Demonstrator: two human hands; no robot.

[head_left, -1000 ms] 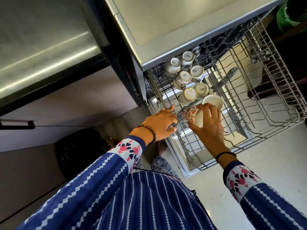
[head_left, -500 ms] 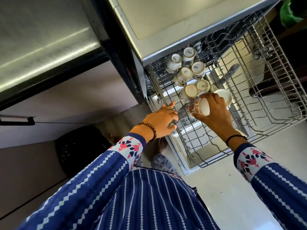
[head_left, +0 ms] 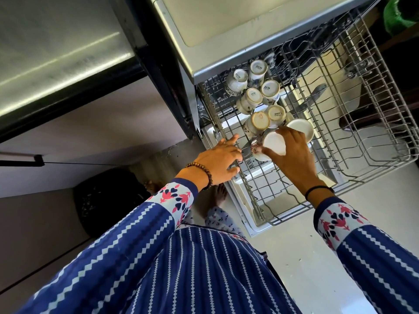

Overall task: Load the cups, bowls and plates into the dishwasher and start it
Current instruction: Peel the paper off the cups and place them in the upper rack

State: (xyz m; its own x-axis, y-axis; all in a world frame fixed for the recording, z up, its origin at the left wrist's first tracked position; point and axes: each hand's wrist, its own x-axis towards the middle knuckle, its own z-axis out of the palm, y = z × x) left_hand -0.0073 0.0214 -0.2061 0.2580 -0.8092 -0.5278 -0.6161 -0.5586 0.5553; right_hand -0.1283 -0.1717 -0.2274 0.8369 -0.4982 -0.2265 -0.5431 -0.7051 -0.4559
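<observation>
Silver steel dishwasher (head_left: 226, 30) at 1 o'clock of frame, its grey wire rack (head_left: 362, 123) pulled out. Person's left hand (head_left: 217, 159) has fingers curled over the rack's 9 o'clock side rail. The right hand (head_left: 292, 159) wraps thumb and fingers round a red-flowered white ceramic cup (head_left: 272, 145), tilted, over the rack's 9 o'clock part. Six upturned white cups (head_left: 251, 97) cluster in the rack at its 12 o'clock.

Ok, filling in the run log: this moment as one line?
stage: loading cups | right hand: holds floral cup beside racked cups | left hand: grips rack rail | rack: pulled out
</observation>
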